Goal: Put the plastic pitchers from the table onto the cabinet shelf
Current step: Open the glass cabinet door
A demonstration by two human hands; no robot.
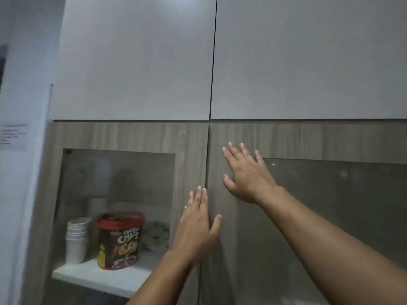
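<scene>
I face a tall cabinet with two wood-framed glass doors, both closed. My left hand (198, 225) lies flat with fingers together against the left door's frame (189, 150), right at the seam between the doors. My right hand (246, 172) is spread flat on the right door's frame (222, 227), higher up. Neither hand holds anything. Behind the left glass a white cabinet shelf (88, 276) shows. No plastic pitchers and no table are in view.
On the shelf stand a stack of white paper cups (76, 238), a red-lidded Choco Chips tub (120, 238) and a patterned plate (157, 236) behind it. Plain grey upper doors (136, 62) sit above. A white wall (22, 172) with a paper notice (14, 136) is at left.
</scene>
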